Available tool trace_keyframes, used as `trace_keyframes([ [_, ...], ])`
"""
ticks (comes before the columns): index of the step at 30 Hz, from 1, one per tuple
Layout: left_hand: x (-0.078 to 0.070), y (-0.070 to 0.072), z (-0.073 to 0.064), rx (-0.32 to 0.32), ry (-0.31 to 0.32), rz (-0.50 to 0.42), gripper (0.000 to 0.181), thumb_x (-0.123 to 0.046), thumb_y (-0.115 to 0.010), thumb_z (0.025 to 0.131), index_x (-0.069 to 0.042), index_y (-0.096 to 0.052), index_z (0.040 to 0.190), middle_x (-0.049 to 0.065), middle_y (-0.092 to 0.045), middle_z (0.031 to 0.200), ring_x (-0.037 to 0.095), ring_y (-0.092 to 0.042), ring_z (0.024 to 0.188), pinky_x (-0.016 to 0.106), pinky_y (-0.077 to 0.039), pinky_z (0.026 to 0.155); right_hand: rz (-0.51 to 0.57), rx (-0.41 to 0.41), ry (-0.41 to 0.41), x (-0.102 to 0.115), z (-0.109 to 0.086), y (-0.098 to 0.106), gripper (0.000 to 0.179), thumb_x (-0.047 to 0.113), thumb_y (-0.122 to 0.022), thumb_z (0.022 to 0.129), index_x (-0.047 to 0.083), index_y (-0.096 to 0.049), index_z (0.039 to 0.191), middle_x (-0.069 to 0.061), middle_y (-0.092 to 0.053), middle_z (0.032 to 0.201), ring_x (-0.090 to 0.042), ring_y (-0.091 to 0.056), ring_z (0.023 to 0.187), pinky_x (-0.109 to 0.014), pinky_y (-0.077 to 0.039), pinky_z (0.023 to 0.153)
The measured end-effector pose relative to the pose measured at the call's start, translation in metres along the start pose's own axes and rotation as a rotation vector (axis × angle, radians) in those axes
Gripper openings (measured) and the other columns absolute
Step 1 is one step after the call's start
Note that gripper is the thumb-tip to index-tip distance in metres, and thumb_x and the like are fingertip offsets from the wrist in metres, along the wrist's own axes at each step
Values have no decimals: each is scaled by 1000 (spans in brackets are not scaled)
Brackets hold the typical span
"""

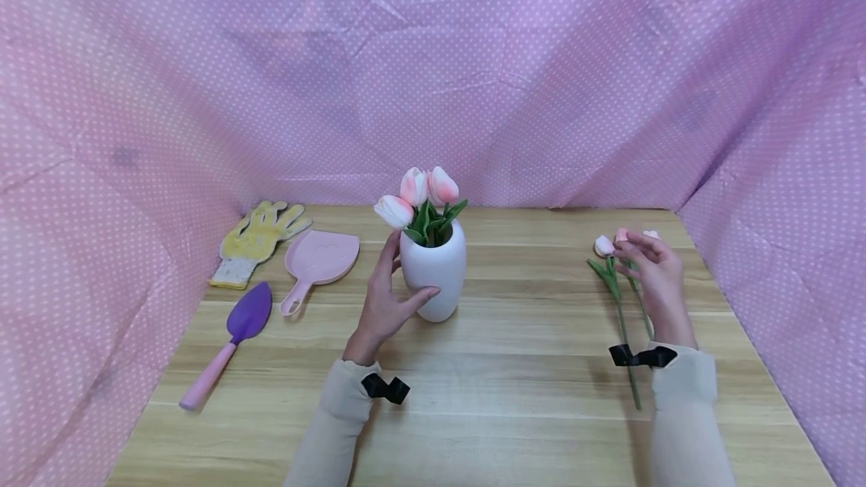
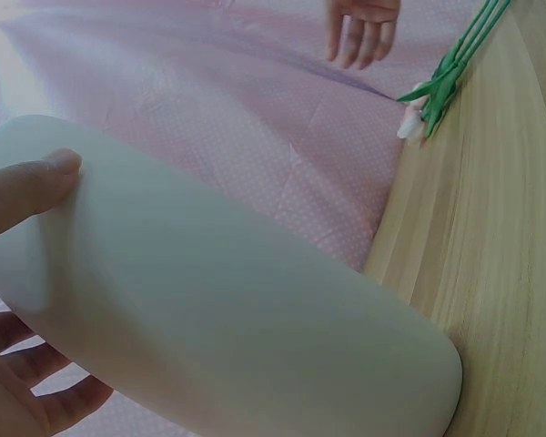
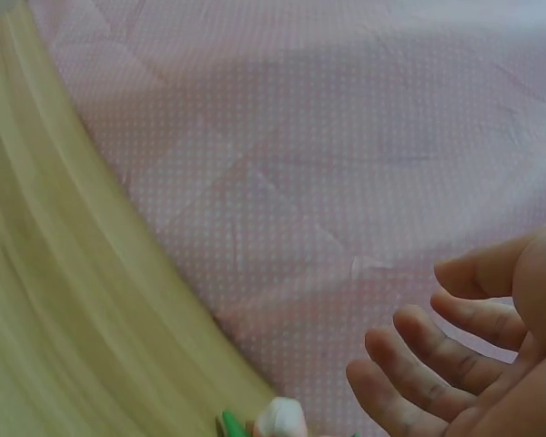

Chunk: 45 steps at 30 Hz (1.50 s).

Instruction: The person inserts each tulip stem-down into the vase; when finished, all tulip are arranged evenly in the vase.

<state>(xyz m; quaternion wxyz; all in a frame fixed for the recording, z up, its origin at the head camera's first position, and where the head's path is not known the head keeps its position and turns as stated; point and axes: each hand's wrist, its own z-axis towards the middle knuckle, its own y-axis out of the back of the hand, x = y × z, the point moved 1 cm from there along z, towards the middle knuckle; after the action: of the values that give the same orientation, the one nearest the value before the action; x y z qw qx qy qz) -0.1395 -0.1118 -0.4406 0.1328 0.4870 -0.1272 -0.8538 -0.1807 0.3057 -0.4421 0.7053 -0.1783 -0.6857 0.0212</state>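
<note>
In the head view my left hand (image 1: 387,299) holds a white vase (image 1: 436,280) by its left side, thumb across the front and fingers behind. Several pink-and-white tulips (image 1: 443,185) with green leaves stand in its mouth. The left wrist view shows the vase wall (image 2: 255,291) up close, with the thumb pressed to it. Over at the right, my right hand (image 1: 658,280) hovers above more loose tulips (image 1: 604,246), which lie with their stems toward me. Its fingers are loosely bent with nothing between them, as the right wrist view shows of the hand (image 3: 464,355).
To the left lie a yellow-and-white glove (image 1: 257,239), a pink dustpan-shaped scoop (image 1: 325,255) and a purple trowel (image 1: 249,313) with a pink handle. A pink dotted cloth (image 1: 433,81) hangs behind and beside the wooden table (image 1: 528,397).
</note>
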Motion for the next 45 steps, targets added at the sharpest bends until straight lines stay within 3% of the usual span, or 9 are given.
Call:
trace_keyframes([
  [12,-1,0,0,-2,5,3,103,-9,-87,76,-11,-26,158,12,-39,160,36,-47,140,58,-46,109,-339,-126,-93,-28,-6,29,30,-1,-60,95,28,-63,96,22,-66,81,8,-63,76,-12,-57,65],
  [18,-1,0,0,-2,5,6,103,-9,-87,76,-12,-25,158,12,-39,160,36,-47,140,58,-46,109,-564,-154,-99,-42,-11,35,32,2,-63,93,2,-62,126,25,-63,84,14,-59,75,-8,-53,63],
  [22,-1,0,0,0,4,3,103,-9,-87,76,-13,-25,158,11,-39,160,36,-48,139,58,-46,109,-810,-132,-82,-49,-16,36,46,13,-62,96,-5,-53,138,0,-69,110,20,-48,79,-5,-50,66],
  [26,0,0,0,0,-1,0,103,-9,-87,76,-13,-26,158,11,-39,159,36,-47,139,59,-46,109,-935,-115,-56,-53,-19,36,46,16,-63,95,-3,-55,137,-25,-63,129,23,-42,77,-2,-44,67],
  [30,0,0,0,0,-4,-3,103,-8,-87,76,-12,-26,158,12,-39,160,36,-47,140,58,-45,109,-1032,-103,-36,-58,-23,36,48,15,-65,94,-4,-56,136,-28,-64,128,-5,-66,90,0,-37,67],
  [34,-2,1,1,0,-7,-5,102,-8,-87,76,-12,-26,158,12,-38,160,36,-47,140,58,-45,109,-1088,-94,-14,-61,-26,33,50,11,-67,91,-9,-55,134,-32,-65,124,-42,-66,110,-6,-42,70],
  [37,-2,1,0,-1,-4,-5,103,-8,-87,76,-12,-26,158,12,-39,160,37,-47,139,58,-45,109,-1123,-88,-13,-63,-28,33,51,10,-66,90,-12,-53,134,-33,-65,122,-44,-65,110,-27,-55,84],
  [40,-1,1,0,0,-3,-7,103,-8,-87,76,-12,-25,158,12,-39,160,37,-47,139,58,-45,109,-1158,-68,-32,-65,-29,33,52,14,-64,90,-12,-54,134,-33,-65,121,-46,-63,111,-52,-51,96],
  [45,0,0,-1,1,-9,-6,103,-7,-87,76,-11,-25,158,13,-38,160,37,-47,140,58,-45,109,-1248,-43,-17,-65,-29,33,25,18,-64,90,-6,-62,91,-23,-65,86,-36,-59,79,-42,-47,64],
])
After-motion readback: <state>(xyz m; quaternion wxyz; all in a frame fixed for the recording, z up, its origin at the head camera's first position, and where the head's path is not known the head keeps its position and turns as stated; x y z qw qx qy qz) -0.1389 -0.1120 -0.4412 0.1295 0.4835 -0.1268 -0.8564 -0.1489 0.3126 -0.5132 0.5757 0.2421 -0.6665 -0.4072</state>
